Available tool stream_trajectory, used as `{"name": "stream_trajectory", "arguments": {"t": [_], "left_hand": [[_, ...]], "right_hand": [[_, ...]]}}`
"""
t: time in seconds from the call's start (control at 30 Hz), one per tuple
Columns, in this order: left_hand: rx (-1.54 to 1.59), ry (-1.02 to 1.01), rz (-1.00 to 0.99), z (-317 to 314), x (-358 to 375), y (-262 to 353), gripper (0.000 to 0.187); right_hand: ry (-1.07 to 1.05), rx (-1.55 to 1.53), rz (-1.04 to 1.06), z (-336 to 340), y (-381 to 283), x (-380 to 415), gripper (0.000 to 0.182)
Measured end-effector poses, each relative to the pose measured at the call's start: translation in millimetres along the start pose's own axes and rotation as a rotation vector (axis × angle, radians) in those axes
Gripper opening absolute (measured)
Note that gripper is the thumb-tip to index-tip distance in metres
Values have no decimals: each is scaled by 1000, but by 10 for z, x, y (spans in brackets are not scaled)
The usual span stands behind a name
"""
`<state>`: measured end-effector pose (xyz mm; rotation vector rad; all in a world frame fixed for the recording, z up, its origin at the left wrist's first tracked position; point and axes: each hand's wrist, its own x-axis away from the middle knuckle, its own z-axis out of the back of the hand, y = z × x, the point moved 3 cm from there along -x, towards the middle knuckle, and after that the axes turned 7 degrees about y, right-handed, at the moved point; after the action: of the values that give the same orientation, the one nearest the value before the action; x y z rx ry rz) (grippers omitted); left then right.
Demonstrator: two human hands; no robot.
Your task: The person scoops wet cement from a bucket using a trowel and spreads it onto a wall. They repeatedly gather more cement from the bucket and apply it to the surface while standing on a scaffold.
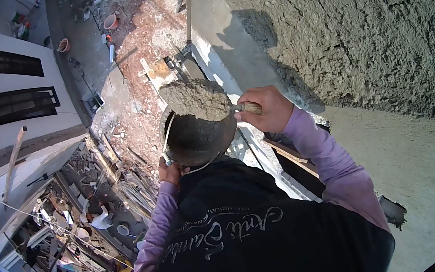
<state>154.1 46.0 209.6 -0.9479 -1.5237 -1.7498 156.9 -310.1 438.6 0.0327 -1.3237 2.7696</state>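
**Where Sun Meets Shade, a Full Load Beside the Wall [353, 25]**

While the wall fills the right of my view, rough grey mortar covers its far part and a smoother, paler surface runs along the near side. Across the way stands a white building [30, 122] with two dark windows [20, 104], and between them lies a yard [131, 101] strewn with reddish rubble. A heap of scrap wood [73, 259] spreads at lower left.

Closer in, the person wears a black shirt [267, 241] with white lettering over purple sleeves [329, 147]. Just in front of the chest is a dark, round bucket [204, 143]. Over its far rim sits a thick lump of mortar [195, 100], borne on a trowel whose blade it hides.

The right hand [269, 108] is clenched around the trowel's wooden handle [250, 108], beside the bucket's rim. Against the opposite side, the left hand [171, 171] has its fingers curled on the bucket's thin wire handle [166, 141]. Two pinkish tubs [110, 22] look tiny out in the yard.
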Motion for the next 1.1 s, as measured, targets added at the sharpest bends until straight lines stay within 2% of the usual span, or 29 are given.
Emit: {"name": "stream_trajectory", "arguments": {"t": [0.03,0.13,0.23,0.27,0.3,0.37,0.4,0.43,0.47,0.53,0.6,0.63,0.67,0.73,0.8,0.87,0.97,1.07,1.1], "left_hand": [[2,-28,7,36,37,13,75],[-17,11,31,86,122,-9,80],[-32,45,75,99,214,68,71],[-34,46,90,100,223,99,70],[-48,31,71,123,206,81,57],[-67,4,57,115,212,53,43],[-79,-11,42,132,205,93,37],[-120,32,88,104,267,111,43],[-111,8,55,39,258,136,38],[-137,-61,7,10,312,153,29],[-124,-108,-40,-114,301,232,23],[-128,-130,-73,-167,267,202,23],[-134,-155,-110,-214,224,181,23],[-145,-197,-147,-314,176,203,27],[-186,-215,-171,-417,204,254,29],[-231,-268,-201,-443,213,149,30],[-267,-302,-255,-534,138,161,38],[-361,-332,-266,-578,253,169,36],[-401,-329,-273,-593,295,174,35]], "right_hand": [[-44,-135,-77,151,-36,-156,23],[-166,-494,-294,558,68,-643,20],[-246,-734,-430,873,754,-1283,22],[-178,-739,-491,959,1147,-1514,22],[-111,-745,-557,1022,1549,-1676,23],[216,-574,-716,1265,2251,-1787,22],[459,-546,-699,1372,2271,-1513,22],[696,-501,-664,1430,2025,-1127,23],[773,-252,-684,1422,1526,-672,24],[619,121,-717,1160,889,57,25],[299,445,-558,640,860,591,27],[63,366,-625,380,699,678,31],[-129,364,-610,8,908,862,33],[-373,388,-597,-714,1223,987,34],[-207,645,-542,-1480,1614,927,34],[-134,630,-506,-1947,1735,852,29],[-123,710,-331,-2213,1442,1044,25],[-117,714,-245,-1837,1417,1397,29],[-94,845,-335,-1840,1679,1448,33]]}}
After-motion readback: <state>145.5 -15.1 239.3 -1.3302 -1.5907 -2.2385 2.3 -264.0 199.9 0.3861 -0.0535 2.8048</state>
